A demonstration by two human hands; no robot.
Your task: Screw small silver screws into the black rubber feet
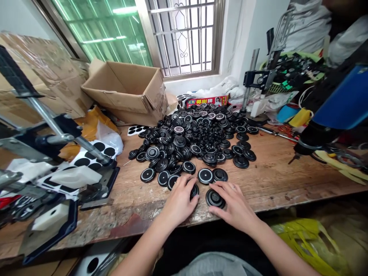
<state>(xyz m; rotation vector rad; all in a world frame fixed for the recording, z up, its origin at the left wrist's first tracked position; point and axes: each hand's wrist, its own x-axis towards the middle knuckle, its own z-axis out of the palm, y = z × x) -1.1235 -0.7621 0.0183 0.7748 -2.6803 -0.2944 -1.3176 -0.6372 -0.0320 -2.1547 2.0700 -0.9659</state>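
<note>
Near the table's front edge, my left hand [180, 200] has its thumb and fingers curled around a round black disc [194, 191], partly hidden by the fingers. To its right, my right hand [236, 202] grips another black disc [215, 198] by its rim, with stepped rings facing up. Just beyond the hands lie a disc with a pale ring [205, 176] and a ridged black disc [220, 175]. A large heap of similar black discs [179, 142] spreads behind them, with small black parts [205, 134] piled in its middle.
A lever press [57, 126] stands at left beside sheets of black round stickers [97, 151]. An open cardboard box [123, 88] sits behind the heap. At right hang a blue power tool [339, 99] and, farther back, a basket of parts [299, 69]. The wooden table [276, 172] ends close to me.
</note>
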